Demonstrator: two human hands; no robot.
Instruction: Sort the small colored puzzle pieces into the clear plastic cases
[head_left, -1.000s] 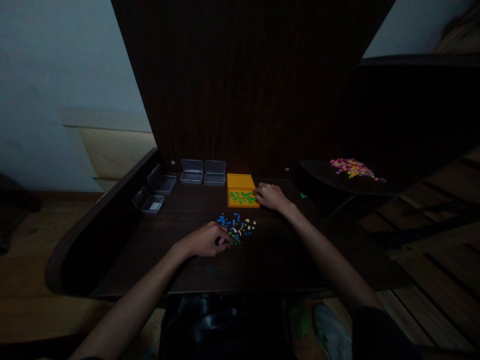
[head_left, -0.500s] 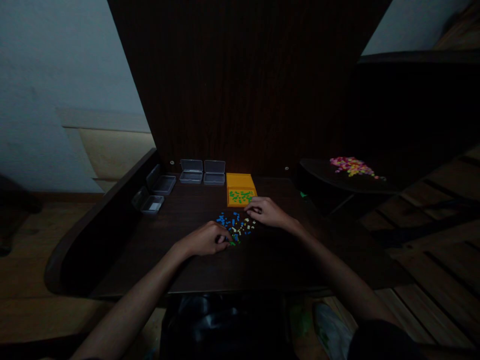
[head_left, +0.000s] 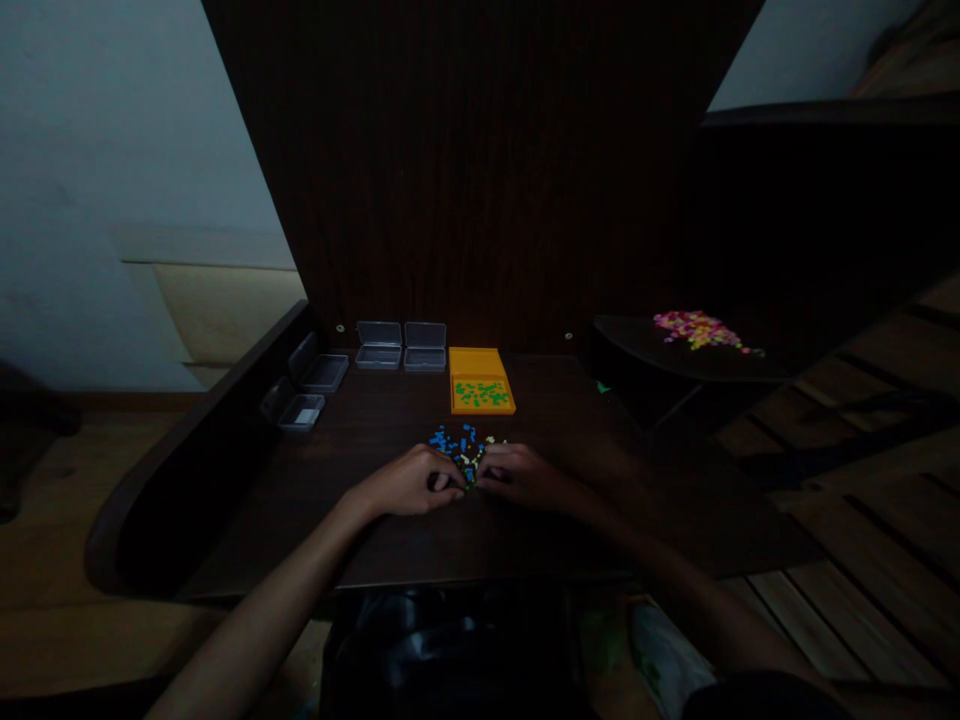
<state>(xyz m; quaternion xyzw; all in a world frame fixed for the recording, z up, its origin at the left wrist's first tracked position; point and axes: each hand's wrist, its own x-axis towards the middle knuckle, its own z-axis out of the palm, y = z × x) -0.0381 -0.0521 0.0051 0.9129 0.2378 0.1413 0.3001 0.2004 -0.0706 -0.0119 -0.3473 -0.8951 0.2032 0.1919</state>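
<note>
A loose pile of tiny blue, cream and green building bricks (head_left: 466, 436) lies on the dark tabletop. My left hand (head_left: 420, 478) rests at the pile's near left edge, fingers curled and thumb against the fingers; whatever is at the fingertips is too small to make out. My right hand (head_left: 517, 474) is close beside it on the right, fingertips bunched down over the near right edge of the pile and hiding some bricks. Behind the pile stands an open yellow box (head_left: 482, 408) with several green bricks (head_left: 480, 392) spread in its tray.
Several clear plastic cases with raised lids, such as this case (head_left: 425, 358), stand at the back left. On a side shelf (head_left: 622, 345) at the right is a heap of pink, red and yellow beads (head_left: 697, 330). A raised side panel (head_left: 202, 470) bounds the left.
My right hand has moved from the front right corner of the yellow box down to the near edge of the pile, beside my left hand. The left hand has hardly moved.
</note>
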